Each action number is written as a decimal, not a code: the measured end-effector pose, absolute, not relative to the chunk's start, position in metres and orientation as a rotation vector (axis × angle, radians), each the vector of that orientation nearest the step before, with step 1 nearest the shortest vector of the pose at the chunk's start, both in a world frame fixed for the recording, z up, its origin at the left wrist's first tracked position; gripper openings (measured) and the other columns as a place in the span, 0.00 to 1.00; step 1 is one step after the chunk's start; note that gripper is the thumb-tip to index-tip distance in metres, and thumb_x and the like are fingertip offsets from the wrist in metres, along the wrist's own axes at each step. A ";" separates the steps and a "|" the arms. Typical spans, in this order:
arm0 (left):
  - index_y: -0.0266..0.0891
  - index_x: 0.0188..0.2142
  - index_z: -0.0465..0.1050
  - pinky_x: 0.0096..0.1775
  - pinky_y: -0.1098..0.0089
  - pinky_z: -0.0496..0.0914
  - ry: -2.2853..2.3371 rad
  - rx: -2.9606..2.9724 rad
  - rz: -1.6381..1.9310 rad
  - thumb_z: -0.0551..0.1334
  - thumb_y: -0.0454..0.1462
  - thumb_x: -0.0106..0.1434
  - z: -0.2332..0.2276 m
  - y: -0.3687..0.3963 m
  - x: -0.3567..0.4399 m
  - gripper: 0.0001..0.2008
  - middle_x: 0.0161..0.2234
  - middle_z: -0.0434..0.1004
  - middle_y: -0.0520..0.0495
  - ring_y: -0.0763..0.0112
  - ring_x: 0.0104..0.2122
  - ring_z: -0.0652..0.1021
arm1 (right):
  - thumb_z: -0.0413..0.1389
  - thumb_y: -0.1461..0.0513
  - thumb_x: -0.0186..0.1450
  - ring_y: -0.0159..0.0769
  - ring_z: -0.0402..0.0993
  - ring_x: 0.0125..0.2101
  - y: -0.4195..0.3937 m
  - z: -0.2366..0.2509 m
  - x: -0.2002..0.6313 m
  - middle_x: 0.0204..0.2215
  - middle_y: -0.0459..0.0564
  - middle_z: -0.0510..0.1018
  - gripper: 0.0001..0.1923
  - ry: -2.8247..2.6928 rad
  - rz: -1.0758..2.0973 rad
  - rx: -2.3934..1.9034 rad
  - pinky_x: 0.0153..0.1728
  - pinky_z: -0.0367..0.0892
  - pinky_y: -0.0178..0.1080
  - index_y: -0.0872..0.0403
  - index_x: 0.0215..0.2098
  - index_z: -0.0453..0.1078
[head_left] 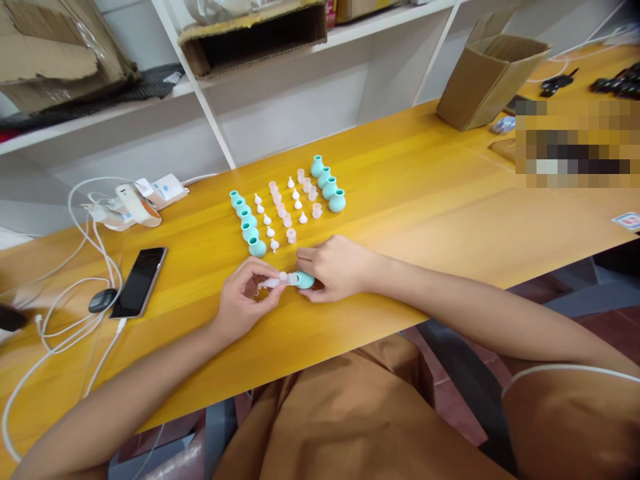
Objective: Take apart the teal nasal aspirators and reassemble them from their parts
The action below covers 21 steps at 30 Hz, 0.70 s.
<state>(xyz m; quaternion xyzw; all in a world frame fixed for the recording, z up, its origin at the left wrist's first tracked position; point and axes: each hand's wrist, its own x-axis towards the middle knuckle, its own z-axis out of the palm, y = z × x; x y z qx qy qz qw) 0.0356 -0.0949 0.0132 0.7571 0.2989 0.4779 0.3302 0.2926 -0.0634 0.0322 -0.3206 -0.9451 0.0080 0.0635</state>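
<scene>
From the head camera, I am holding my two hands together low over the yellow table [425, 200], just in front of the laid-out parts. My right hand [340, 268] is closing around a teal bulb [304, 280], pinning it near the tabletop so it stays steady, while my left hand [246, 293] is pinching the pale tip piece [274, 283] that sticks out of the bulb's neck. Gripping from both ends like this is letting me line the two parts up along one axis.

Beyond my hands, more teal bulbs are standing in a left row [246, 223] and a right row [327, 183], with white tips [267, 220] and pink caps [287, 213] lined up between them; sorting them by kind is keeping each within easy reach. A phone [139, 281] is lying to my left, beside white cables [75, 293] and a charger block [150, 197]. A cardboard box [487, 80] is sitting at the far right.

My right fingers are covering most of the held bulb, so I cannot tell whether the tip is fully seated. A pixelated patch [577, 143] is hiding part of the table's right end, and a dark object at the left edge is cut off.
</scene>
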 end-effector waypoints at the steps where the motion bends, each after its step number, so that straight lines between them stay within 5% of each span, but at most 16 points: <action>1: 0.41 0.44 0.80 0.40 0.70 0.78 0.787 1.980 1.267 0.74 0.32 0.69 0.013 -0.095 0.036 0.07 0.41 0.81 0.45 0.70 0.39 0.82 | 0.57 0.45 0.72 0.32 0.64 0.26 -0.063 0.032 0.293 0.42 0.54 0.83 0.24 -2.846 0.023 -0.964 0.29 0.38 0.40 0.57 0.45 0.79; 15: 0.41 0.39 0.74 0.37 0.67 0.78 0.839 1.927 1.255 0.74 0.32 0.68 0.007 -0.096 0.033 0.09 0.42 0.78 0.45 0.68 0.39 0.80 | 0.57 0.52 0.68 0.31 0.61 0.26 -0.056 0.029 0.303 0.42 0.52 0.83 0.20 -2.730 0.113 -0.941 0.30 0.40 0.39 0.57 0.52 0.74; 21: 0.41 0.40 0.74 0.38 0.67 0.78 0.829 1.907 1.213 0.73 0.33 0.69 0.004 -0.096 0.033 0.09 0.44 0.79 0.45 0.69 0.39 0.81 | 0.53 0.49 0.75 0.31 0.58 0.24 -0.053 0.025 0.306 0.34 0.51 0.80 0.19 -2.726 -0.091 -0.855 0.31 0.38 0.40 0.56 0.44 0.73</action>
